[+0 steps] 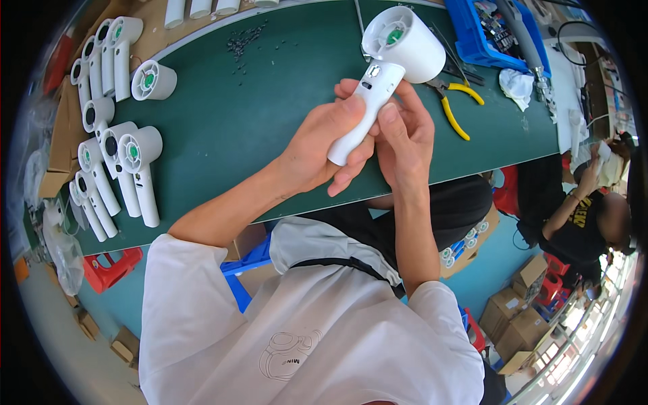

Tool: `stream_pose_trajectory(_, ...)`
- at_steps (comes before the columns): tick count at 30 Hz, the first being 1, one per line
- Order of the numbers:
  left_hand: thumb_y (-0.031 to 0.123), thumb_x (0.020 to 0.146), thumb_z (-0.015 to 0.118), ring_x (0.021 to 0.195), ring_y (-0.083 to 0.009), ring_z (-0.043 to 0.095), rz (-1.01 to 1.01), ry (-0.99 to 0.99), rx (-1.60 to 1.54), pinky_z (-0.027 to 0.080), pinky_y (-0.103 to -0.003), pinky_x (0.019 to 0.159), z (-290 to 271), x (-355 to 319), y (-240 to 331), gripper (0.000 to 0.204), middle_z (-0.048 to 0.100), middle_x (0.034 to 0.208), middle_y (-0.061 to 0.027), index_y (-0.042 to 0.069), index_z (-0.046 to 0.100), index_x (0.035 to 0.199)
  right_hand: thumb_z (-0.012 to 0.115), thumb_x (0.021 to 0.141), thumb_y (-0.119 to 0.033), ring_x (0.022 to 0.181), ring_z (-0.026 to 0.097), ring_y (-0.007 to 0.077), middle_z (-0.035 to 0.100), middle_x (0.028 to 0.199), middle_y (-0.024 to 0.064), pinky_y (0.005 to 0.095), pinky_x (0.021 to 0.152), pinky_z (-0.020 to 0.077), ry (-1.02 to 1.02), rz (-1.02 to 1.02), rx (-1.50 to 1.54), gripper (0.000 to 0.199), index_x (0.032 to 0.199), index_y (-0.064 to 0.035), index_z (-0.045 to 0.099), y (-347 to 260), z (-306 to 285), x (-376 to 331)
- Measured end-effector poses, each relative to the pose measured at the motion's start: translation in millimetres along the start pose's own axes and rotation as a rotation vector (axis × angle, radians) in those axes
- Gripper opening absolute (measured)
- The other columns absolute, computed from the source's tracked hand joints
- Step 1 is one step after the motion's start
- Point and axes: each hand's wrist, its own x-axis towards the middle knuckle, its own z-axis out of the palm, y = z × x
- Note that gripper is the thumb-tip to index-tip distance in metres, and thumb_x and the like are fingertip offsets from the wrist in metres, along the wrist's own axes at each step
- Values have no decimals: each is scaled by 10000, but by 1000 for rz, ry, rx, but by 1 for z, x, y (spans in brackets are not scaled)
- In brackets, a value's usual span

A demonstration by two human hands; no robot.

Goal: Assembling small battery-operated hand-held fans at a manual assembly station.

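A white handheld fan [413, 48] is held above the green tabletop, its round head tilted up and away, a green centre showing inside. My left hand [329, 138] wraps round its handle from the left, thumb lying along the side. From the right, my right hand [405, 131] closes on the same handle, its thumb pressed near the lower part. A small dark slot and a button area show on the handle's upper face. Just right of the fan head lie yellow-handled pliers [453, 108] on the table.
Several white fans [138, 172] stand in rows at the table's left, beside a loose fan head [154, 80]. Small dark screws [244, 42] lie scattered at the back. A blue bin [476, 30], an electric screwdriver [523, 37] and crumpled white tissue [516, 88] are at the right. Another person [587, 216] sits beyond.
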Motion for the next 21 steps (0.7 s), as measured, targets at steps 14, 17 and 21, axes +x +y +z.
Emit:
stream_pose_trajectory(14,384,1024,410,490,-84,496,238,213,611,396,-224,407,12,2,-11,402,542,703,-48,-2,519,1018,571,953,-313,1180,564,346,499,1321,302,422,953,501,-79,-54,-61,667,1406,103,313,-1,-2,2)
stream_pose_trajectory(17,382,1025,405,499,-86,503,213,115,541,398,-223,413,10,2,-6,401,550,708,-50,-4,515,1042,591,939,-321,1192,554,355,478,1345,296,448,975,485,-79,-75,-69,685,1411,89,312,-3,-4,2)
stream_pose_trajectory(21,392,1021,406,525,-93,532,-77,-121,193,407,-230,436,-3,0,9,409,576,740,-55,0,514,1071,498,935,-534,1211,528,371,397,1418,260,491,1000,460,-28,-97,228,789,1471,-23,228,-9,-19,10)
